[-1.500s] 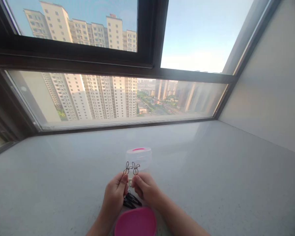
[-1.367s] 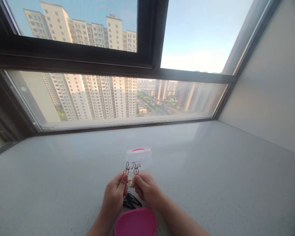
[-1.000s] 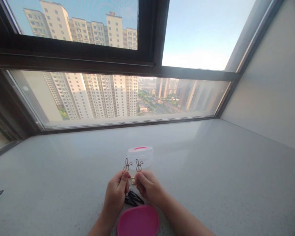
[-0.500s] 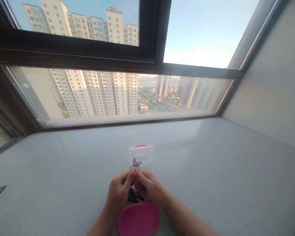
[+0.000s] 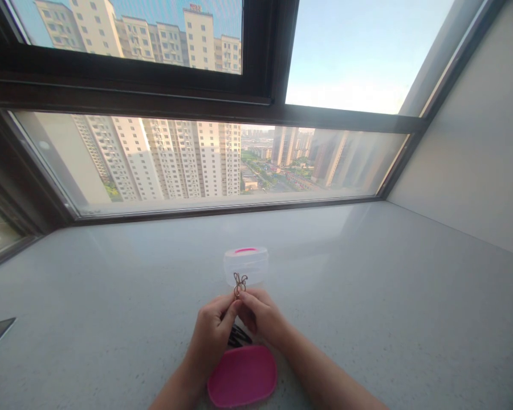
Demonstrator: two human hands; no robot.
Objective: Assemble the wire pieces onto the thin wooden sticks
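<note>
We pinch the wire loops (image 5: 240, 283) between left hand (image 5: 214, 323) and right hand (image 5: 263, 315), well short of the sill (image 5: 367, 285)'s far edge; light, even pressure should keep them unbent.

A high-up room, seemingly a home: pale ledge (image 5: 325, 302) at six o'clock, window (image 5: 260, 111) at twelve, apartment towers (image 5: 175, 159) at ten.

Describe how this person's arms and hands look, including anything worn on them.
The left hand and right hand are bare, with no gloves, rings or watch visible. The left forearm and right forearm are bare too; no sleeve shows. Finer markings are too small to tell.
</note>
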